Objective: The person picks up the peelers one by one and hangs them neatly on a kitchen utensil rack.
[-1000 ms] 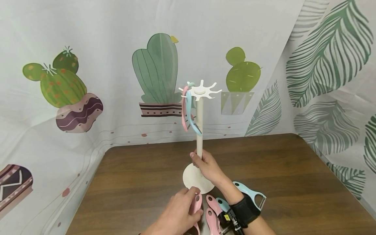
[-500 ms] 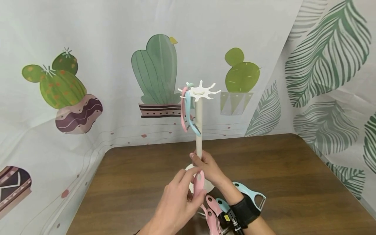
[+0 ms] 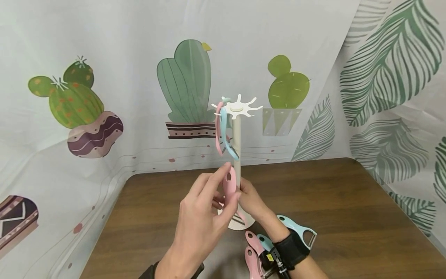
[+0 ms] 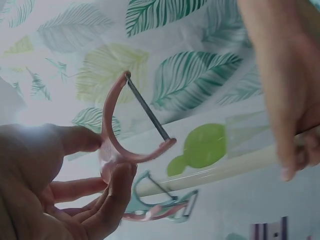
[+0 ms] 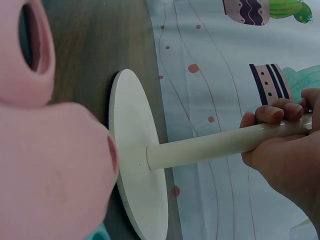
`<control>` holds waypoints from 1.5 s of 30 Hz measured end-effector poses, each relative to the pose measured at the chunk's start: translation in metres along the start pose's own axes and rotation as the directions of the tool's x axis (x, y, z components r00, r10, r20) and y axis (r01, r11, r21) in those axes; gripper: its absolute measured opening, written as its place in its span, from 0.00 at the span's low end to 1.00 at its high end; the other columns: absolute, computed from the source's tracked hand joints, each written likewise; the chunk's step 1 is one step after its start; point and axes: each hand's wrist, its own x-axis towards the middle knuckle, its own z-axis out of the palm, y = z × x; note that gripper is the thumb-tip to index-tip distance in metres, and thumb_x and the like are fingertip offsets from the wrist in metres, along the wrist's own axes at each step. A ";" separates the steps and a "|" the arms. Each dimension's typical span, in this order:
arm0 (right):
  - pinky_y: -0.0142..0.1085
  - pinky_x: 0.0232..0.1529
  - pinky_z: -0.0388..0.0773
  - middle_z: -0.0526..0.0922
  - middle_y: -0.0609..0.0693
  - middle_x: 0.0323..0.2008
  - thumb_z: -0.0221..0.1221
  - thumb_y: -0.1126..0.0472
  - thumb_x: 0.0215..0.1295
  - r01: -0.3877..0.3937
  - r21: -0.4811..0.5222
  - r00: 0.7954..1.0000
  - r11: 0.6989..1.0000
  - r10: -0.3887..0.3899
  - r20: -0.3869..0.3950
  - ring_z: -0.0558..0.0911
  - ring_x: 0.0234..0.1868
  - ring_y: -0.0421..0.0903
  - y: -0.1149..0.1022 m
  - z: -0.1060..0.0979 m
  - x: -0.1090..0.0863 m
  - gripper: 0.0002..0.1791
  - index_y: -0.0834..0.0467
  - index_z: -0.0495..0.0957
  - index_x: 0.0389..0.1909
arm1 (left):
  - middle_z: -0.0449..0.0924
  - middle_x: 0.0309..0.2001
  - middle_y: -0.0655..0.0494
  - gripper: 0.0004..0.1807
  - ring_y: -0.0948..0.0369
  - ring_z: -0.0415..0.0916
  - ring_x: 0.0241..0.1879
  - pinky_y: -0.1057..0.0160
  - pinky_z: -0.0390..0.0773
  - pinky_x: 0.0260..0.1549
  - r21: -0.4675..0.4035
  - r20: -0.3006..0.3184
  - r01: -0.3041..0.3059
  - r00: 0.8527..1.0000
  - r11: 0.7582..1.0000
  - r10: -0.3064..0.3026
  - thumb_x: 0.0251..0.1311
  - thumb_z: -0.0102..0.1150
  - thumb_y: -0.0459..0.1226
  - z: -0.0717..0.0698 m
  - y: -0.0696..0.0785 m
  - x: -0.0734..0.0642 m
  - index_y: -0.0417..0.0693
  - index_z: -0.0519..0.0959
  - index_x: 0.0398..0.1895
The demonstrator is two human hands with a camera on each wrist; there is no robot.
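Note:
A pink Y-shaped peeler is pinched between the thumb and fingers of my left hand, in front of the white stand's pole. In the left wrist view the peeler's forked head and blade point up and away from the palm. My right hand grips the pole low down, above its round base. From arms on the left side of the stand's top hang a pink peeler, a blue peeler and a green one, mostly hidden.
Several peelers lie on the brown table by my right wrist: pink ones, a blue one partly covered by the wrist strap, and a light blue one to its right. A cactus-print cloth hangs behind.
My left hand has lifted the pink peeler off the table and raised it up beside the pole. The right hand stays on the pole, and the hanging peelers have not moved.

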 end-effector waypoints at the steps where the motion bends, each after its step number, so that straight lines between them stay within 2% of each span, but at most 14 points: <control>1: 0.36 0.37 0.81 0.83 0.51 0.34 0.56 0.55 0.82 0.002 -0.006 1.000 1.000 -0.002 0.002 0.82 0.33 0.44 0.000 -0.001 0.000 0.16 0.54 0.79 0.63 | 0.80 0.47 0.56 0.33 0.70 0.81 0.28 0.76 0.81 0.31 0.004 -0.018 -0.013 1.000 1.000 0.013 0.63 0.74 0.34 -0.001 0.002 0.003 0.52 0.77 0.72; 4: 0.36 0.40 0.82 0.85 0.48 0.37 0.56 0.55 0.82 0.030 0.008 0.999 1.000 -0.030 0.012 0.84 0.36 0.43 0.001 -0.003 0.000 0.18 0.56 0.78 0.66 | 0.81 0.49 0.53 0.34 0.69 0.82 0.29 0.75 0.82 0.32 0.018 -0.068 -0.057 0.996 0.998 0.058 0.62 0.75 0.33 -0.003 0.006 0.012 0.50 0.77 0.73; 7: 0.31 0.39 0.77 0.81 0.44 0.33 0.55 0.57 0.83 0.046 -0.023 0.999 0.999 -0.047 -0.008 0.78 0.34 0.38 0.002 -0.004 0.000 0.13 0.62 0.79 0.56 | 0.81 0.49 0.50 0.35 0.67 0.83 0.30 0.73 0.83 0.32 0.049 -0.115 -0.101 0.988 0.994 0.106 0.62 0.76 0.33 -0.003 0.009 0.021 0.49 0.77 0.73; 10: 0.31 0.41 0.74 0.78 0.43 0.34 0.57 0.59 0.82 0.034 -0.104 0.998 0.994 -0.039 -0.044 0.76 0.36 0.38 0.002 -0.003 0.001 0.10 0.64 0.79 0.50 | 0.81 0.48 0.47 0.34 0.65 0.84 0.30 0.72 0.84 0.32 0.078 -0.159 -0.132 0.977 0.988 0.143 0.61 0.76 0.33 -0.003 0.011 0.030 0.47 0.77 0.72; 13: 0.36 0.51 0.76 0.83 0.47 0.44 0.58 0.57 0.81 -0.011 -0.163 0.998 0.987 0.000 -0.067 0.79 0.45 0.42 0.001 -0.003 0.002 0.13 0.59 0.80 0.58 | 0.80 0.47 0.46 0.33 0.64 0.84 0.29 0.71 0.84 0.32 0.089 -0.191 -0.148 0.968 0.985 0.163 0.62 0.75 0.34 -0.002 0.013 0.038 0.46 0.77 0.72; 15: 0.42 0.57 0.78 0.85 0.49 0.53 0.58 0.55 0.81 -0.050 -0.153 0.997 0.987 0.039 -0.073 0.81 0.53 0.45 0.001 -0.003 0.001 0.17 0.56 0.80 0.64 | 0.81 0.47 0.45 0.32 0.63 0.83 0.29 0.70 0.84 0.31 0.099 -0.203 -0.152 0.964 0.983 0.170 0.63 0.75 0.34 -0.002 0.013 0.043 0.45 0.78 0.71; 18: 0.45 0.61 0.79 0.84 0.49 0.60 0.56 0.53 0.82 -0.083 -0.099 0.995 0.992 0.077 -0.067 0.81 0.60 0.45 0.000 -0.003 0.001 0.20 0.53 0.78 0.68 | 0.81 0.47 0.45 0.31 0.61 0.82 0.29 0.68 0.84 0.30 0.122 -0.213 -0.152 0.961 0.981 0.176 0.63 0.75 0.35 -0.002 0.014 0.050 0.44 0.78 0.70; 20: 0.40 0.53 0.80 0.85 0.48 0.48 0.54 0.53 0.84 -0.077 -0.078 0.996 0.994 0.073 -0.057 0.82 0.49 0.42 -0.001 -0.003 0.001 0.18 0.53 0.78 0.67 | 0.81 0.47 0.44 0.31 0.60 0.81 0.31 0.67 0.85 0.30 0.136 -0.220 -0.150 0.959 0.979 0.177 0.64 0.74 0.36 -0.002 0.014 0.055 0.44 0.78 0.70; 22: 0.36 0.45 0.78 0.82 0.45 0.36 0.53 0.51 0.84 -0.067 -0.076 0.997 0.995 0.063 -0.051 0.78 0.40 0.39 -0.001 -0.003 0.002 0.16 0.56 0.81 0.59 | 0.81 0.48 0.44 0.30 0.58 0.81 0.33 0.65 0.85 0.30 0.147 -0.233 -0.146 0.956 0.978 0.178 0.65 0.74 0.37 -0.002 0.014 0.059 0.44 0.78 0.70; 25: 0.35 0.37 0.69 0.70 0.44 0.25 0.53 0.51 0.85 -0.053 -0.082 0.998 0.995 0.050 -0.038 0.69 0.31 0.41 -0.002 -0.002 0.003 0.17 0.60 0.81 0.43 | 0.82 0.49 0.43 0.29 0.57 0.81 0.35 0.64 0.85 0.30 0.154 -0.249 -0.145 0.952 0.977 0.180 0.66 0.73 0.38 -0.001 0.014 0.064 0.45 0.79 0.70; 27: 0.34 0.37 0.69 0.70 0.43 0.24 0.52 0.52 0.85 -0.050 -0.089 0.998 0.995 0.046 -0.038 0.70 0.31 0.40 -0.003 -0.002 0.003 0.20 0.61 0.80 0.35 | 0.82 0.49 0.43 0.29 0.57 0.81 0.35 0.63 0.84 0.29 0.157 -0.256 -0.145 0.949 0.977 0.182 0.67 0.73 0.38 0.000 0.015 0.067 0.45 0.79 0.70; 32: 0.35 0.33 0.65 0.66 0.45 0.24 0.51 0.53 0.86 -0.021 -0.095 0.999 0.995 0.018 -0.035 0.66 0.28 0.41 -0.002 -0.002 0.003 0.16 0.58 0.75 0.36 | 0.82 0.49 0.44 0.28 0.58 0.81 0.32 0.65 0.84 0.29 0.155 -0.259 -0.143 0.949 0.977 0.180 0.67 0.72 0.38 0.003 0.015 0.072 0.44 0.79 0.70; 38: 0.34 0.29 0.62 0.65 0.47 0.22 0.51 0.60 0.85 0.044 -0.091 0.999 0.995 -0.045 -0.015 0.63 0.24 0.40 0.001 -0.002 0.004 0.17 0.62 0.71 0.32 | 0.82 0.49 0.44 0.28 0.59 0.80 0.28 0.67 0.84 0.29 0.155 -0.256 -0.145 0.949 0.977 0.181 0.68 0.72 0.38 0.005 0.013 0.078 0.43 0.79 0.70; 45: 0.34 0.29 0.62 0.65 0.47 0.22 0.50 0.60 0.85 0.037 -0.096 0.999 0.995 -0.039 -0.014 0.63 0.24 0.40 -0.001 -0.001 0.003 0.14 0.62 0.72 0.35 | 0.81 0.48 0.44 0.27 0.59 0.79 0.27 0.66 0.84 0.30 0.141 -0.254 -0.145 0.951 0.979 0.177 0.68 0.71 0.37 0.010 0.010 0.082 0.44 0.79 0.70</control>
